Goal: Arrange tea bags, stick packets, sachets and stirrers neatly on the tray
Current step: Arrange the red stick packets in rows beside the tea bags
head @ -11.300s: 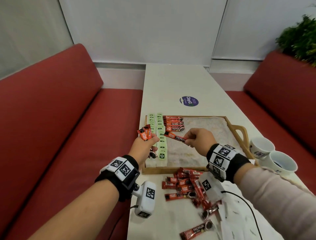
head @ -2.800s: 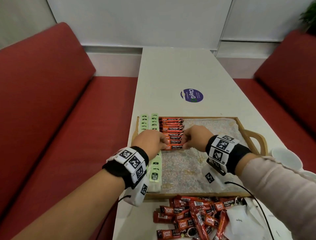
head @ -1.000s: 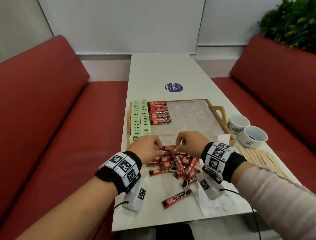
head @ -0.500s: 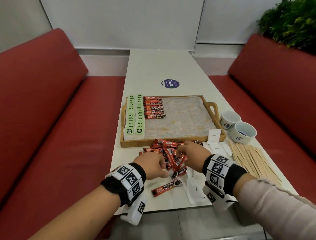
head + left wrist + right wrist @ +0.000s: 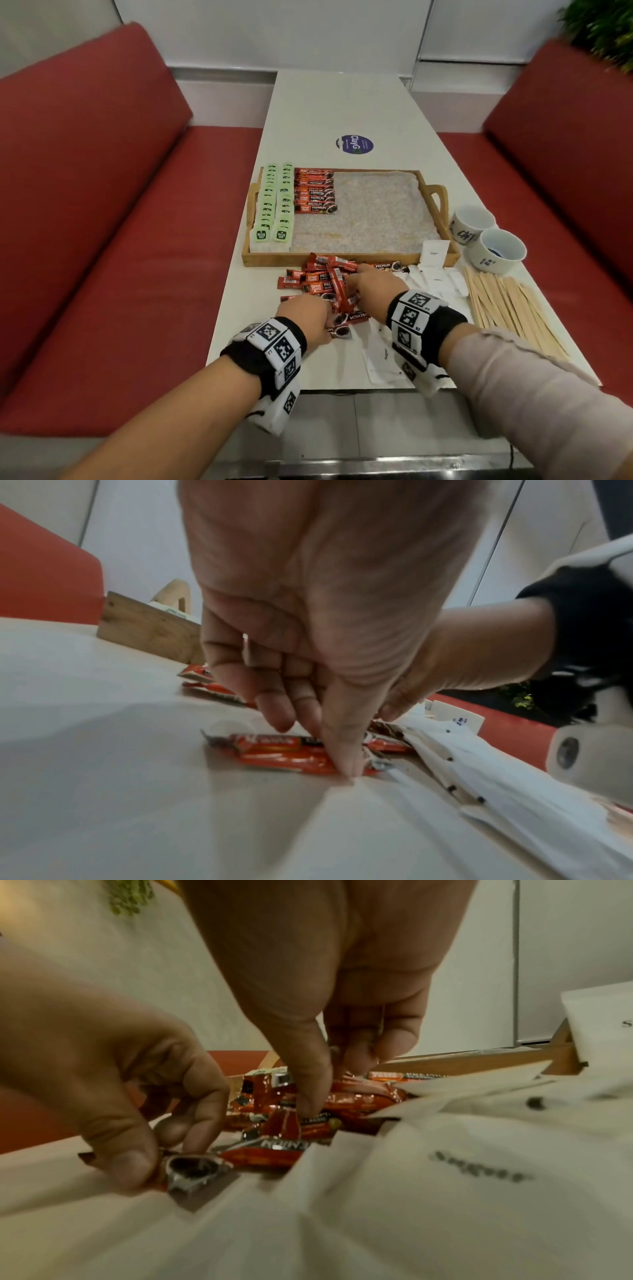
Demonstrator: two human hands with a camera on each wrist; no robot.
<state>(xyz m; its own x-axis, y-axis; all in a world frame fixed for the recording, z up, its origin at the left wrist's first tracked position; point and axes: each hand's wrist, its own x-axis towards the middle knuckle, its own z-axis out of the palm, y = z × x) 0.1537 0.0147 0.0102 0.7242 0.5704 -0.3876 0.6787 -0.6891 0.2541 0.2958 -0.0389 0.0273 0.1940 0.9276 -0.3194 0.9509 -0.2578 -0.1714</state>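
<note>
The wooden tray [image 5: 342,257] holds two columns of green tea bags [image 5: 275,205] at its left and a column of red stick packets [image 5: 315,192] beside them. A loose pile of red stick packets [image 5: 322,279] lies on the table in front of the tray. My left hand [image 5: 305,318] pinches the near red stick packet [image 5: 274,750] between thumb and curled fingers at the pile's front. My right hand [image 5: 373,284] reaches into the pile, thumb and fingers closing on a red packet [image 5: 356,1099]. White sugar sachets [image 5: 435,277] lie to the right, wooden stirrers [image 5: 507,305] beyond them.
Two white cups [image 5: 486,236] stand right of the tray. One sachet [image 5: 435,251] leans on the tray's front right corner, another [image 5: 383,356] lies under my right wrist. A round sticker [image 5: 354,144] marks the table behind the tray. Red benches flank the table.
Both hands left the column of red packets on the tray and came back to the loose pile. In the last half second my left hand dropped to the nearest packet.
</note>
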